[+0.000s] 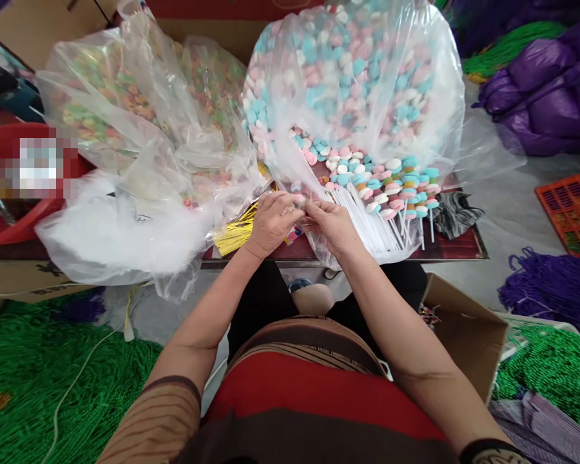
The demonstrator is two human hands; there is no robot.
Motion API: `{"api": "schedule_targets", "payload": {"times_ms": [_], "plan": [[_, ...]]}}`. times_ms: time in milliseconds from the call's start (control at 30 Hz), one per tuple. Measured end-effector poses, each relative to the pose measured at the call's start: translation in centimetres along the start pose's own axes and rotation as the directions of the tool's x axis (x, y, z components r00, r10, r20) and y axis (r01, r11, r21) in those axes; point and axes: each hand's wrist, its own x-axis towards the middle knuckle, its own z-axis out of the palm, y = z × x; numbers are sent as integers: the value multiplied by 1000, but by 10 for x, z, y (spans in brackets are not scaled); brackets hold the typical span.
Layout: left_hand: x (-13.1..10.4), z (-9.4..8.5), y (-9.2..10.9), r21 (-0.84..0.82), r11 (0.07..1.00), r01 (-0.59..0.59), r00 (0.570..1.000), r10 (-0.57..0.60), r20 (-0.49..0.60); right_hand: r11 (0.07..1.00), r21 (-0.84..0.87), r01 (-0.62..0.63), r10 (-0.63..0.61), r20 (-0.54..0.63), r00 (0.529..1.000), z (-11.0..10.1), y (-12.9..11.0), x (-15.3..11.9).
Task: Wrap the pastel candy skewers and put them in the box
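Note:
Over the table's front edge my left hand point(271, 222) and my right hand point(332, 223) meet, fingertips pinched close together. Between them is a small piece of clear plastic wrapping point(305, 221); its contents are mostly hidden by the fingers. Yellow twist ties point(236, 233) lie beside my left hand. White sticks point(367, 222) are bundled just right of my right hand. Skewered candies point(410, 187) in pink, blue and white lie past them. Loose candies point(348, 164) spill from a large clear bag point(386, 84) behind.
Clear bags of green and orange candies point(130, 96) fill the table's back left. A white plastic bag point(125, 225) and a red basin point(33, 212) sit left. An open cardboard box point(464, 328) stands by my right side. Green cords point(77, 380) cover the floor left.

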Motion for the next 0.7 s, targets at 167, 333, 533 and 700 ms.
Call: {"api": "schedule_targets", "payload": {"times_ms": [167,333,533,700], "plan": [[3,8,-4,-33,999,-23,998,24,51,996,2,91,-90,-79,993,-9,9,-3],[5,11,-3,13,1000,28,991,-29,131,996,6,86,-86,-21,996,-8,18,-2],[7,15,-2,-6,996,91,980,-88,178,875,-378,302,-322,11,947,-7,43,16],[9,14,-8,-243,938,249,967,-226,117,850,-425,309,-324,40,945,-13,52,21]]}}
